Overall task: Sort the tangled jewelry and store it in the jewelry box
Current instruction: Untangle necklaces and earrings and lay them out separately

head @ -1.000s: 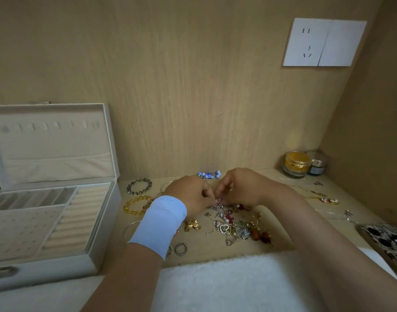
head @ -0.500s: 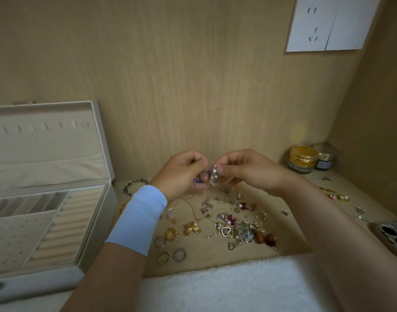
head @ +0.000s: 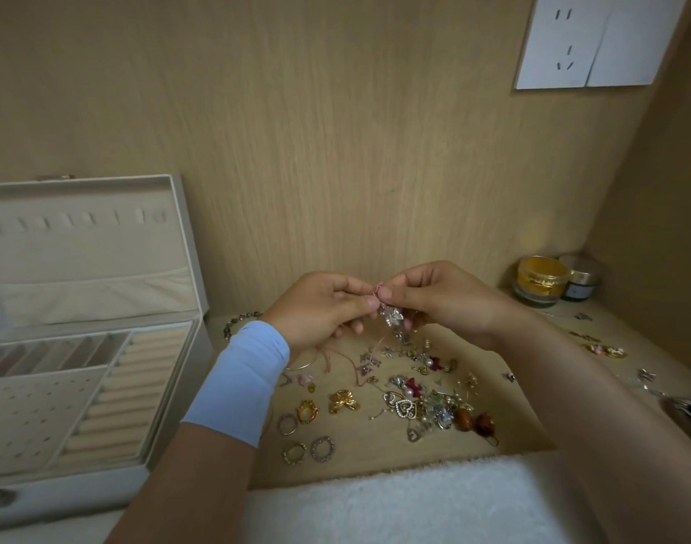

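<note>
One small silver charm point(head: 393, 318) is up in the air above the table, between two hands. The left hand point(head: 320, 308) pinches it with thumb and first finger, and its other fingers are curled in. The right hand point(head: 442, 296) pinches it the same way from the other side. The left wrist wears one blue band point(head: 240, 382).

At six o'clock from the hands, the heap of tangled jewelry point(head: 418, 398) lies on the wooden table point(head: 375, 461). At eight o'clock from the heap I count four rings point(head: 322, 448) and one gold bow point(head: 343, 402). At five o'clock of the heap sit two brown beads point(head: 463, 420), side by side.

At nine o'clock from the hands stands one white jewelry box point(head: 171, 406) with its lid up, apart from the heap. At three o'clock, in the corner, two little jars point(head: 542, 280) stand just beside each other. At one o'clock, high on the wall, is one white socket plate point(head: 587, 41). One fluffy white cloth point(head: 395, 504) lies at the near edge.
</note>
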Available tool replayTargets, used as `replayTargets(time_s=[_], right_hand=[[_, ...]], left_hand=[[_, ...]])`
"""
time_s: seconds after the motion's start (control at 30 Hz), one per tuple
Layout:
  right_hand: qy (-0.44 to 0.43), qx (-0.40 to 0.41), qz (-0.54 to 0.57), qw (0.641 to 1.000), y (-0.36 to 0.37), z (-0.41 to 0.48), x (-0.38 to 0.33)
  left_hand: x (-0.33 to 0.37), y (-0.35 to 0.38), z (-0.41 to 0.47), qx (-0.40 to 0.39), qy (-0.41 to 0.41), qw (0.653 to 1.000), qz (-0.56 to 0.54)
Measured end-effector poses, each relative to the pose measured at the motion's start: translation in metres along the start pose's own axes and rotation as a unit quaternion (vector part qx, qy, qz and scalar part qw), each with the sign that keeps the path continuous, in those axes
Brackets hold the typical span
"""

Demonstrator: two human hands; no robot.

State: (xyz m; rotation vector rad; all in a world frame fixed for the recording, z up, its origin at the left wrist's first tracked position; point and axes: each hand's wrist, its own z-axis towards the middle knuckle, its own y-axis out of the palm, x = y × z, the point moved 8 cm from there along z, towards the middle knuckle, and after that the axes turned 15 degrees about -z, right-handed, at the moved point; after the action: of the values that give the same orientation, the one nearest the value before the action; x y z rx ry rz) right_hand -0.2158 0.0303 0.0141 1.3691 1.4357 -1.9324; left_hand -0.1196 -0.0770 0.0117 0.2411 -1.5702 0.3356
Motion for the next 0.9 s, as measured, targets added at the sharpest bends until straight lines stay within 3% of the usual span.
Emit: replayTargets(time_s=[0.2,0.5,0.63,0.8,0.9], right_hand=[[0.006,0.008,0.008,1.000,-0.008,0.000,-0.001],[0.005,-0.016,0.043,0.999,-0.006,-0.002,-0.004],[0.008,0.038,-0.067,0.997,-0.015,-0.004,-0.008],[-0.007,0.157,-0.077,0.985,-0.019,0.000,-0.015],[0.026,0.177,-0.182,0.967,-0.022,-0.001,-0.015]], left_hand=[[0.004,-0.014,0.000,0.012,0.000,1.000,-0.004],[-0.006,-0.007,-0.001,-0.034,-0.042,0.990,-0.131],[-0.005,-0.004,-0.003,-0.050,-0.042,0.991,-0.116],[-0.009,0.003,-0.006,-0.066,-0.068,0.985,-0.143],[-0.009,0.002,-0.003,-0.042,-0.063,0.981,-0.179]])
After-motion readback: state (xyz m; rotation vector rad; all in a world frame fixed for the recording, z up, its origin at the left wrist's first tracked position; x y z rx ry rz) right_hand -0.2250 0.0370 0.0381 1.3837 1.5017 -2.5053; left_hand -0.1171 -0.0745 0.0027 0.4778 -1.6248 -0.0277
